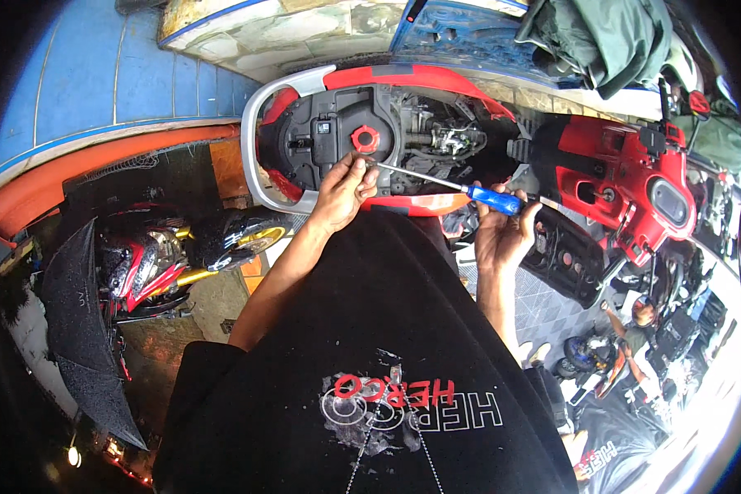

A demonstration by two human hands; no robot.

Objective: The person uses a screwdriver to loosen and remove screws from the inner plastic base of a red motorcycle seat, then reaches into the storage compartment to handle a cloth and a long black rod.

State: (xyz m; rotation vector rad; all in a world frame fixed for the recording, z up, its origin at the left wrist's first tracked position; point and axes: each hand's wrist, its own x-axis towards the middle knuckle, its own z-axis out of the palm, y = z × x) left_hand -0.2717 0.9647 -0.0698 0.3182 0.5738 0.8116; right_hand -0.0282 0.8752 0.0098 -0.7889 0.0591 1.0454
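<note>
A red scooter with its seat area opened lies crosswise before me; its grey and red tail frame [249, 148] is on the left. My right hand [502, 239] is closed around the blue handle of a screwdriver [491, 199], whose metal shaft points left. At the shaft's tip, the fingers of my left hand [346, 193] are pinched together. Whether a small part sits between them is hidden. Just beyond that hand is a red round cap [365, 138] in the black plastic tray [329, 103]. Engine parts [449, 136] show in the opening to the right.
The scooter's red front [634, 181] with its handlebar is at right, beside a black seat-like piece [564, 255]. A wet red and black motorcycle [152, 263] and a black umbrella [78, 329] stand left. Another person [634, 346] crouches lower right. A tiled step [280, 33] runs behind.
</note>
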